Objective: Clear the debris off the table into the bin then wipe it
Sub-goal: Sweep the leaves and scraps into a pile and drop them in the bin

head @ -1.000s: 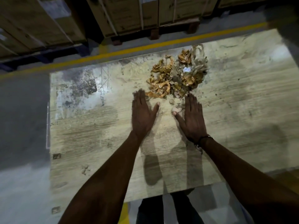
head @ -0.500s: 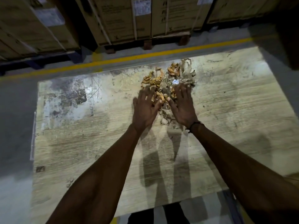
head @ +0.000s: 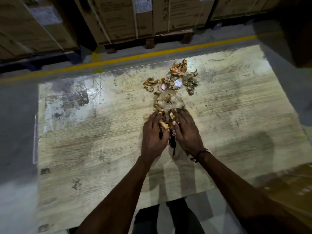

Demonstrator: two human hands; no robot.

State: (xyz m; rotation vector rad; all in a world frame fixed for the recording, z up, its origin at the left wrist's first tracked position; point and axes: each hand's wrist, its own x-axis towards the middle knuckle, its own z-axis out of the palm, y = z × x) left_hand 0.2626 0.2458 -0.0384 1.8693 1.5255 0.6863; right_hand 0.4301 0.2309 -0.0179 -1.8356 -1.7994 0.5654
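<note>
Dry debris [head: 170,85] between cupped hands [head: 168,132], table [head: 84,149]

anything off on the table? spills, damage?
Debris lies scattered at the far middle of the table, with a trail running back to the left hand and right hand, which cup some between them. The table's left part is worn and blotchy. No bin in view.

Dim grey floor [head: 16,115] with yellow line [head: 135,56]; strapped cardboard boxes [head: 128,17] on pallets behind.

debris [head: 170,85] strewn mid-table, bare table [head: 84,141] to either side, stacked boxes [head: 128,19] beyond
</note>
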